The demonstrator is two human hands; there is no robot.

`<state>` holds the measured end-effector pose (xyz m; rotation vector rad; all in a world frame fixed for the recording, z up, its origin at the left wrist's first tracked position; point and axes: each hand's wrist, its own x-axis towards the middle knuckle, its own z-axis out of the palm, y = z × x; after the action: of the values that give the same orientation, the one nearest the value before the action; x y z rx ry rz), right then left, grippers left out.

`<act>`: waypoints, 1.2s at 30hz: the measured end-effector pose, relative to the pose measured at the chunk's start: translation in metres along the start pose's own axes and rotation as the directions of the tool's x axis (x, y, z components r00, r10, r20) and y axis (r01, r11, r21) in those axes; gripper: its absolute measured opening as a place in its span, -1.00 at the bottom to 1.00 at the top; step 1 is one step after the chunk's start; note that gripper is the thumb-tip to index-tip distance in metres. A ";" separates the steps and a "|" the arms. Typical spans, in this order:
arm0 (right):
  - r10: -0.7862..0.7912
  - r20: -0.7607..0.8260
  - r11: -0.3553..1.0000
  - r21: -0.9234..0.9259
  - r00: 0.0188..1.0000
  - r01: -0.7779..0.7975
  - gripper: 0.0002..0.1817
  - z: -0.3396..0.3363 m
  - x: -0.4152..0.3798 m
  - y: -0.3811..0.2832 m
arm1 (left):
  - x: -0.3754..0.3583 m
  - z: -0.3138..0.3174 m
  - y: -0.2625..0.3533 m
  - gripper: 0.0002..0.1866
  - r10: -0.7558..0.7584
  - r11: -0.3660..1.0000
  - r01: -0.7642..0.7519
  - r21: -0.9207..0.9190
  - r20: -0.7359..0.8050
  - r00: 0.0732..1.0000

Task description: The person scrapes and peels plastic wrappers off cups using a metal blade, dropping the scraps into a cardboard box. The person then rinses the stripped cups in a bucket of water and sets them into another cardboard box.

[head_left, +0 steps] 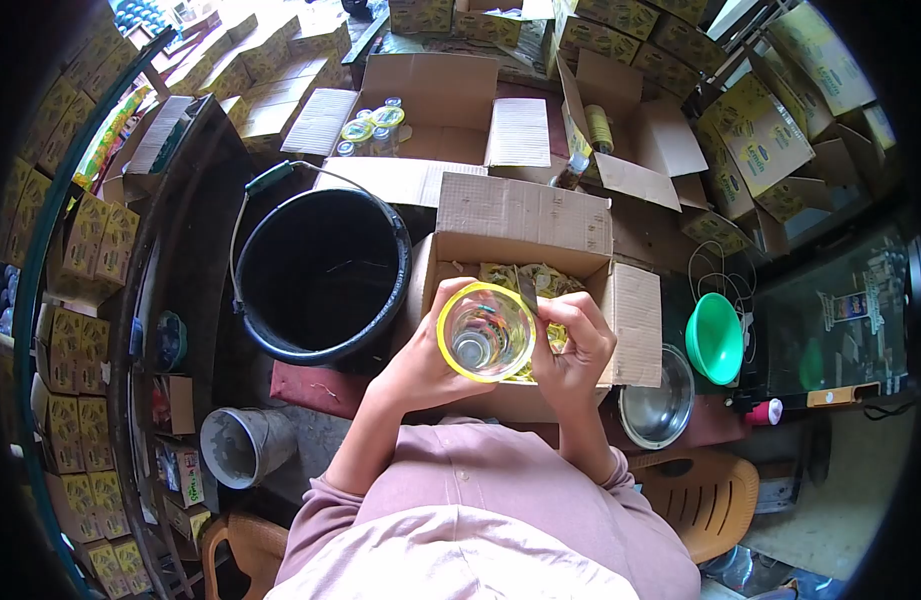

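Note:
My left hand (420,362) is wrapped round a clear plastic jar (472,350) with a yellow rim, its open mouth tilted up at me. Pinched in my right hand (577,345) is a dark, flat knife blade (526,288), close against the right side of the rim; whether it touches cannot be made out. Right below both hands stands an open cardboard box (525,215), with yellow-and-dark packets (555,283) inside it, partly hidden by the jar and my hands.
A large black bucket (320,350) stands left of the box. Further back, an open carton (430,75) has several lidded jars (385,125) beside it. On the right are a steel bowl (658,435) and a green bowl (713,338). Yellow cartons (80,430) are stacked along the left.

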<state>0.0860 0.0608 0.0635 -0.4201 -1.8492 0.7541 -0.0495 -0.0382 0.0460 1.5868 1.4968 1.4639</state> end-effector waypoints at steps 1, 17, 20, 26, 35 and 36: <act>0.004 -0.001 1.000 0.006 1.000 -0.004 -0.79 0.000 0.000 0.000 | 0.000 0.000 0.000 -0.15 -0.012 0.999 0.012 -0.030 0.015 1.000; -0.018 -0.062 0.997 -0.075 0.998 0.013 -0.82 -0.003 -0.015 -0.012 | 0.003 0.009 -0.004 -0.19 -0.031 0.930 -0.006 -0.368 -0.094 0.995; -0.019 -0.078 0.996 -0.092 0.997 0.012 -0.80 -0.001 -0.020 -0.014 | 0.002 0.009 -0.004 -0.20 -0.017 0.940 -0.023 -0.339 -0.115 0.993; -0.027 -0.060 0.996 -0.084 0.998 0.022 -0.81 0.001 -0.025 -0.015 | 0.001 0.011 -0.006 -0.19 -0.031 0.944 -0.012 -0.331 -0.124 0.992; -0.060 -0.098 0.984 -0.172 0.993 0.042 -0.82 0.003 -0.022 -0.015 | 0.000 0.010 -0.005 -0.18 -0.019 0.963 -0.003 -0.269 -0.081 0.997; -0.057 -0.092 0.984 -0.172 0.994 0.040 -0.81 0.003 -0.021 -0.014 | 0.001 0.008 -0.004 -0.16 0.009 0.977 -0.022 -0.211 -0.065 0.998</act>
<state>0.0924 0.0368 0.0576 -0.5099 -1.8320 0.5358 -0.0435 -0.0340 0.0400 1.4401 1.3156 1.6373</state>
